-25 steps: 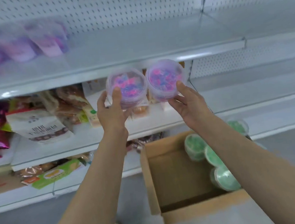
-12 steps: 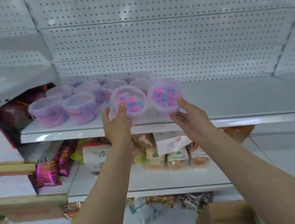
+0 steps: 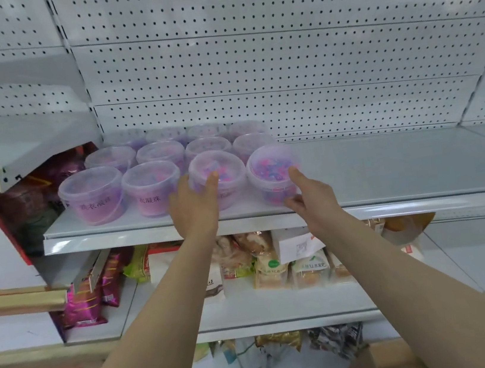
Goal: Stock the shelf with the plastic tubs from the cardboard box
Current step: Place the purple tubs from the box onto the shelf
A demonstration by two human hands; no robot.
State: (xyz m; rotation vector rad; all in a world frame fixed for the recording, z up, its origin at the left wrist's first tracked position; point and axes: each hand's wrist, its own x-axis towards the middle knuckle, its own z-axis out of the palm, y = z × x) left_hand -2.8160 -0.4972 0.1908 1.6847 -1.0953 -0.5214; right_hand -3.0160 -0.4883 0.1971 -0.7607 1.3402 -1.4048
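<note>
In the head view, a white metal shelf crosses the middle of the frame, backed by a pegboard wall. The left hand, at centre frame, grips a clear plastic tub of pink and blue beads, its fingers curled round the tub's near side with the thumb up against the lid edge. Just to the right, the right hand holds a second tub of the same kind, thumb raised along its right side and fingers curled under its base. Both tubs sit at the shelf's front edge, side by side, to the right of a block of stocked purple tubs in rows. Snack packets fill the shelf below. A corner of the cardboard box shows at the lower right of the frame.
</note>
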